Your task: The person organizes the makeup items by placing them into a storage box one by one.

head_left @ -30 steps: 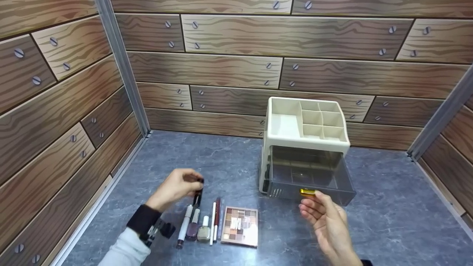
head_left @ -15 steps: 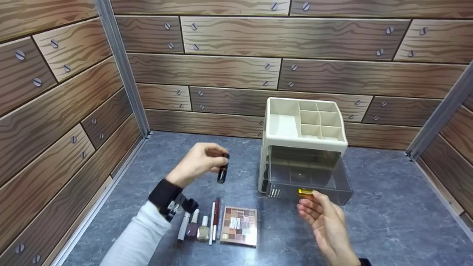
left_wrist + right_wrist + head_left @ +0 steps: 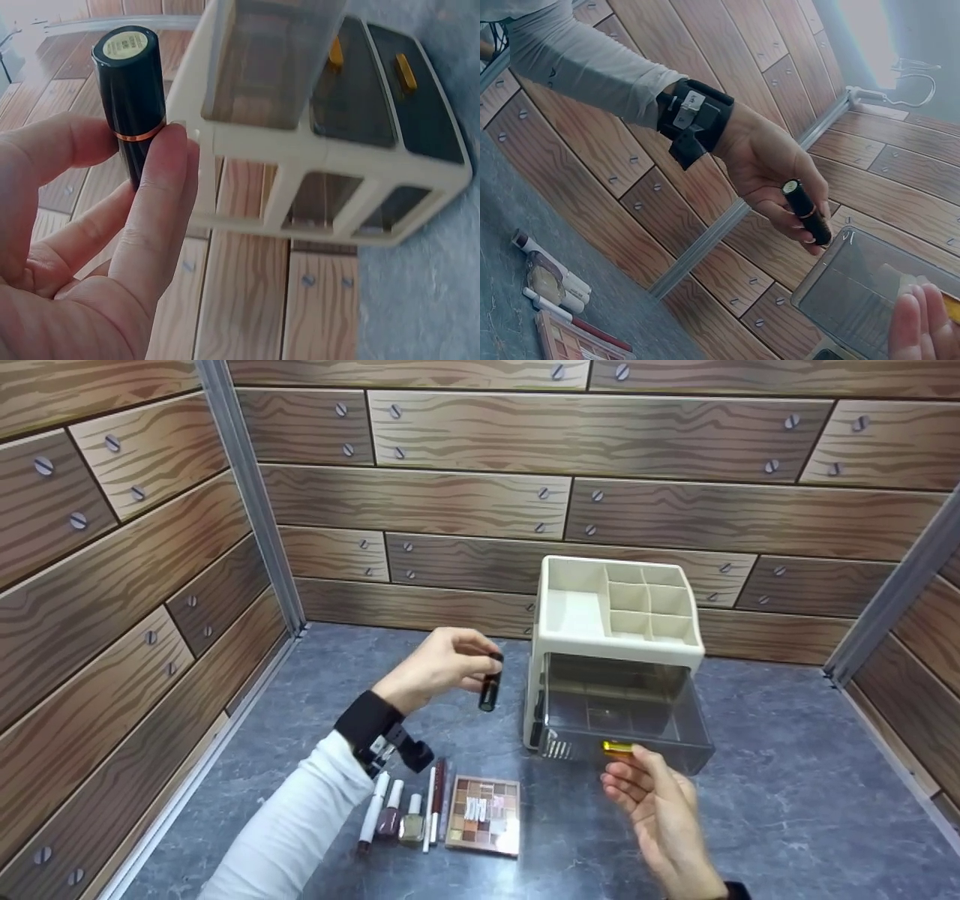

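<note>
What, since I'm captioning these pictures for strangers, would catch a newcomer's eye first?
Likely the cream organizer, right of centre in the head view, its smoky drawer open with the right hand on the gold handle. Next, the black tube the left hand holds up, left of the drawer.

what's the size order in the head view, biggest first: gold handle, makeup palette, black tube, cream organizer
From largest to smallest:
1. Cream organizer
2. Makeup palette
3. Black tube, partly covered by the left hand
4. Gold handle
</note>
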